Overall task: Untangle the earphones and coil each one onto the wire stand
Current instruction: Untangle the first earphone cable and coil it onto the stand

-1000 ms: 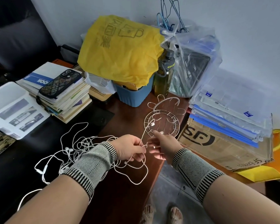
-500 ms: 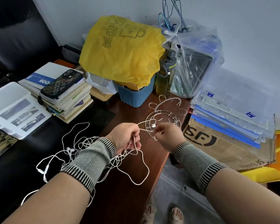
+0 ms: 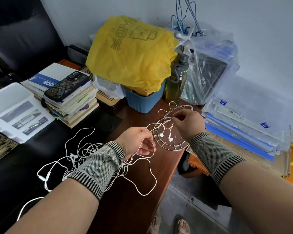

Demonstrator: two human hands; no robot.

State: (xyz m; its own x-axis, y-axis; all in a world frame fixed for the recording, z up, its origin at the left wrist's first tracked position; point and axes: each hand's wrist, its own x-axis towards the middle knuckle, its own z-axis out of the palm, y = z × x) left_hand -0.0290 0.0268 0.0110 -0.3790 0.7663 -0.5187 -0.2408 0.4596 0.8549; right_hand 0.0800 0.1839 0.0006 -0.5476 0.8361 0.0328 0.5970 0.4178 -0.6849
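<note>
The wire stand (image 3: 172, 130) sits at the right edge of the brown desk (image 3: 142, 208), its round ring lying flat and its arched top rising on the far side. The right hand (image 3: 189, 123) pinches a white earphone cable (image 3: 151, 130) at that arch, with 2 earbuds (image 3: 166, 136) dangling inside the ring. The left hand (image 3: 136, 142) curls around the same cable, which runs roughly left to right between the hands, then trails down-left into the tangled earphones (image 3: 78, 157) lying on the desk.

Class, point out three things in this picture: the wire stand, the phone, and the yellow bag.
wire stand (image 3: 172, 148), head view, on its round lower rim.
phone (image 3: 67, 86), head view, on the middle of its patterned case.
yellow bag (image 3: 134, 56), head view, on its crumpled front.
</note>
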